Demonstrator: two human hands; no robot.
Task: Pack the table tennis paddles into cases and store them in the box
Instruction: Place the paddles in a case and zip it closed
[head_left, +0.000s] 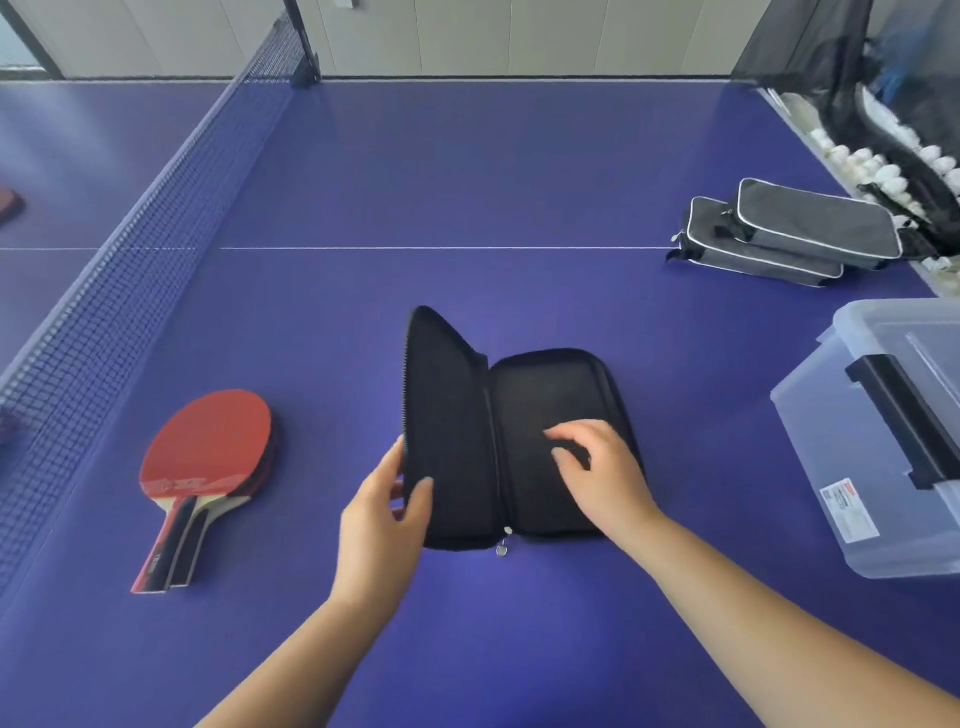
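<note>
Left-hand fingers (421, 496) pinching the raised flap of the open black case (519, 447), right hand (597, 462) pressing inside; best kept splayed wide for paddles (208, 467) at nine o'clock.

Both bare forearms reach up from the bottom of the frame. The left hand (387, 501) pinches with thumb forward; the right hand (597, 462) rests palm-down, fingers loosely curled.

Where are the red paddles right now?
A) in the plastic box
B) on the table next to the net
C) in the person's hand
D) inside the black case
B: the red paddles lie stacked on the blue table by the net, left of the open, empty black case.
</note>
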